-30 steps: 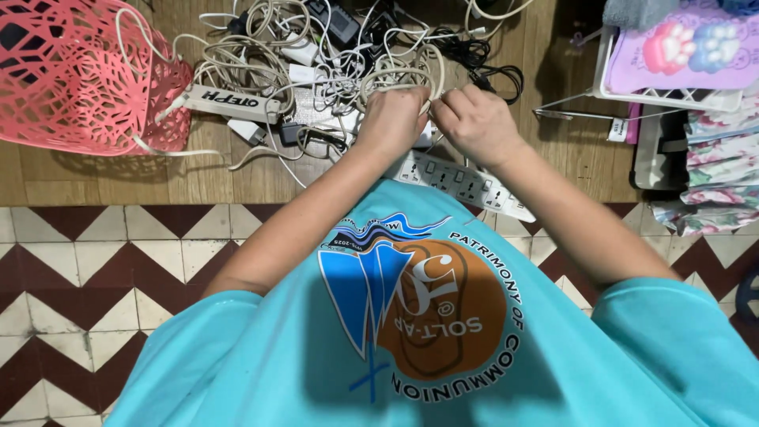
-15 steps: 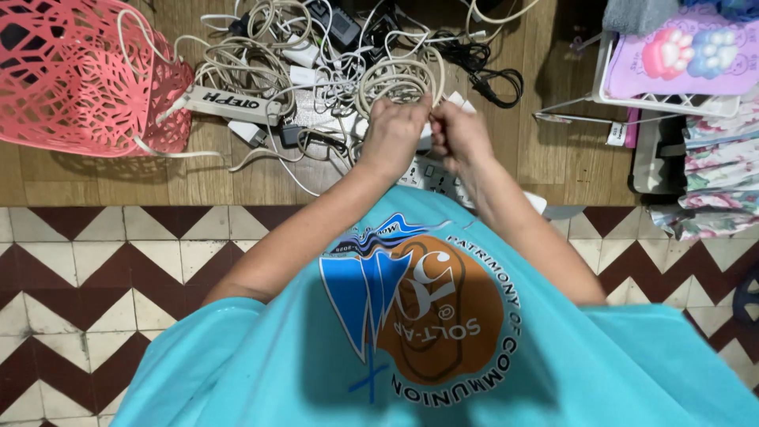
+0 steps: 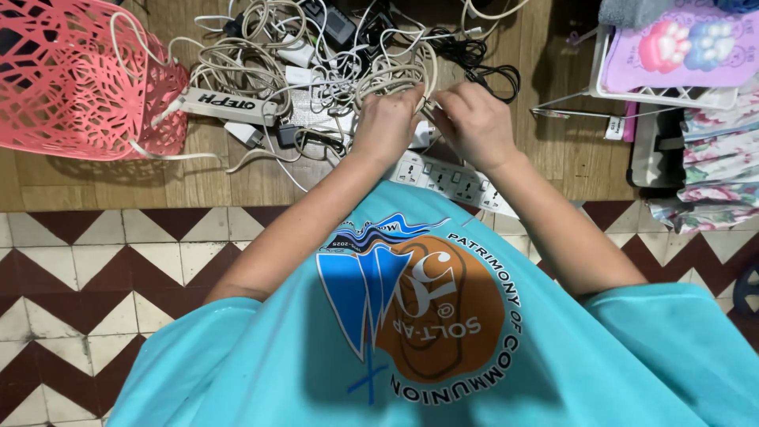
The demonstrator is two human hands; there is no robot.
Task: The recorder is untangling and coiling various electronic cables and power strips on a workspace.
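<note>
Nearest, a turquoise printed shirt point(image 3: 427, 348) fills the lower view above red-and-cream zigzag floor tiles point(image 3: 87, 277); past it, on the brown wooden floor point(image 3: 190, 178), the left hand point(image 3: 386, 120) and right hand point(image 3: 474, 122) both pinch closed on a coiled cream cable point(image 3: 393, 79), apparently mid-way through bundling it; finishing the coil would call for a firm hold; beyond lie a white power strip point(image 3: 229, 105), tangled cords and a pink lattice plastic basket point(image 3: 75, 75).
</note>
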